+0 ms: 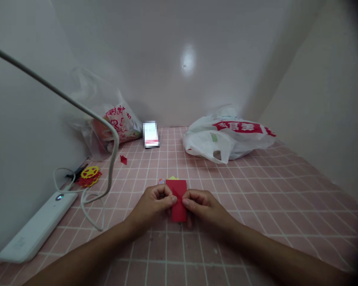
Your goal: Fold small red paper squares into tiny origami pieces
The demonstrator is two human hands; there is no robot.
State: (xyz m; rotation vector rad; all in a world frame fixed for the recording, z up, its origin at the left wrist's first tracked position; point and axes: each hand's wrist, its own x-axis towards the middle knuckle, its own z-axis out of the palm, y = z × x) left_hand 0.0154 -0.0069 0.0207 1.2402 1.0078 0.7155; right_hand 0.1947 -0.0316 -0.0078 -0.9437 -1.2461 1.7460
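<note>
A red folded paper (179, 206) stands between my two hands, upright in the view and longer than it is wide. My left hand (158, 200) pinches its left edge between thumb and forefinger. On the opposite edge, my right hand (201, 202) has the same kind of pinch. A slanting fold or flap shows on the paper's face near the left thumb. Just behind its top, a bit of yellow paper (173, 177) peeks out, and a small patterned piece (161, 181) lies beside it; most of both is hidden.
On the pink checked tablecloth (244, 186) lie a small red paper piece (123, 159) and yellow and red cut-outs (90, 173). A white power bank (37, 228) with a cable (115, 159) sits left. Behind are a phone (150, 134) and plastic bags (119, 123), (214, 139).
</note>
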